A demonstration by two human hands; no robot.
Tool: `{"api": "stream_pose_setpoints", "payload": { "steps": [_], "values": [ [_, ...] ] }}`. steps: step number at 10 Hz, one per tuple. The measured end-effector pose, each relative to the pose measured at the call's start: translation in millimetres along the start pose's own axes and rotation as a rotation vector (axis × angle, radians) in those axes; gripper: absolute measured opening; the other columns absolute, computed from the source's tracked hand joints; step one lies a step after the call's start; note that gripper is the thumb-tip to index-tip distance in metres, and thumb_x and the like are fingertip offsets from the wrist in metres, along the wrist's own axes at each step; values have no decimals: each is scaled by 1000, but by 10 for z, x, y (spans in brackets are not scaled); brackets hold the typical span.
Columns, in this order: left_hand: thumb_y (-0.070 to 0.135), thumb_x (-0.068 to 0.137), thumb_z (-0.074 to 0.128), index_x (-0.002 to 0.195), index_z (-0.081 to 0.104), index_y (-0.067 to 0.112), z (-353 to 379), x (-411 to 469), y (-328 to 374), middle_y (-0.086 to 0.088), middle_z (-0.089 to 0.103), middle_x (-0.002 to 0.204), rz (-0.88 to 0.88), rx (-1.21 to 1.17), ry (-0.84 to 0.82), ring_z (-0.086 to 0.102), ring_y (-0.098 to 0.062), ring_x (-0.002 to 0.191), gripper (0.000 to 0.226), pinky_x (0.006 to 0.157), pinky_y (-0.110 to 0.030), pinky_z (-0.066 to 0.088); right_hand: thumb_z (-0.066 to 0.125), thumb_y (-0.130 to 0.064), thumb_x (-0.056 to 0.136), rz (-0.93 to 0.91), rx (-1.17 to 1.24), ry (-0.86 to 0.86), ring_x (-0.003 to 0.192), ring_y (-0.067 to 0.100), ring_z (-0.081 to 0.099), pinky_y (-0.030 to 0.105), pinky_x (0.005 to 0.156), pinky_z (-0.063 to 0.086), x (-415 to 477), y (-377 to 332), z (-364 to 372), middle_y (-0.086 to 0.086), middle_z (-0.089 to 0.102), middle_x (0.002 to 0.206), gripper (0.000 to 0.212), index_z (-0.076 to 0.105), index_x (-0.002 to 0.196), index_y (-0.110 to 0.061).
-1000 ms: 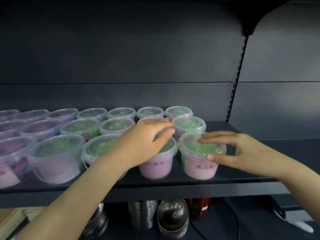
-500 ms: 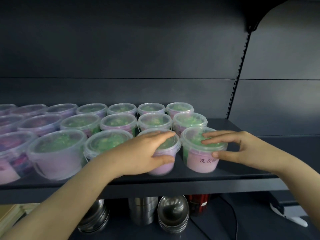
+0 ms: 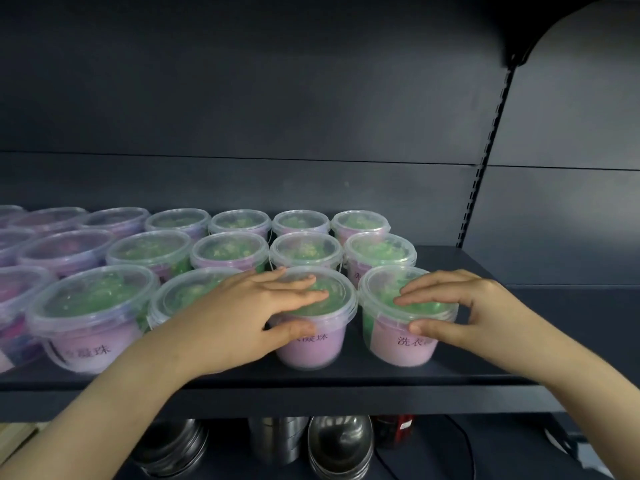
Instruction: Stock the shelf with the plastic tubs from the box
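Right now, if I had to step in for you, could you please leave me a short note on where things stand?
Left hand: fingers over the lid, thumb on the side of the front-row tub second from the right.
Right hand: same grip on the rightmost front tub.
Both stand upright on the shelf, side by side near its front edge.
Done: three rows of tubs fill the shelf's left part.
Left: release both; the shelf's right end is bare. The box is out of view.
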State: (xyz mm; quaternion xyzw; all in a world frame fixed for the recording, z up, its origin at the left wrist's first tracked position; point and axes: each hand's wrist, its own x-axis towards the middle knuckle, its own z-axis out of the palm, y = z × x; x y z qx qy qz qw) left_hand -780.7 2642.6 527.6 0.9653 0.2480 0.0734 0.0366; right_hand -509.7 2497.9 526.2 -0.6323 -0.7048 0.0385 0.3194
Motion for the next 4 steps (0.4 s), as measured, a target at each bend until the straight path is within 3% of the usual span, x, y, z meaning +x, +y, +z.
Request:
{"api": "stream_pose_setpoints", "payload": {
  "steps": [2, 3, 4],
  "values": [
    [75, 80, 22, 132, 14, 69, -16, 2, 43, 41, 6, 148, -13, -11, -23, -1, 6, 143, 53, 121, -32, 4, 71, -51, 68, 10, 34, -58, 115, -5, 51, 18, 100, 36, 20, -7, -48, -34, 61, 111, 32, 72, 100, -46],
    [73, 87, 23, 145, 25, 48, 22, -82, 97, 22, 9, 156, 20, 143, 220, 4, -3, 145, 63, 119, -30, 6, 73, -45, 75, -10, -17, 88, 117, -7, 50, 15, 103, 36, -62, -115, 46, -31, 63, 113, 29, 71, 104, -42],
    [51, 97, 38, 136, 53, 21, 192, -397, 166, 3, 38, 151, 142, 106, 532, 37, -15, 137, 52, 114, -34, 28, 63, -35, 84, -126, -174, 405, 124, 10, 48, 22, 109, 30, -387, -225, 462, -10, 59, 127, 32, 69, 114, -23]
  ]
}}
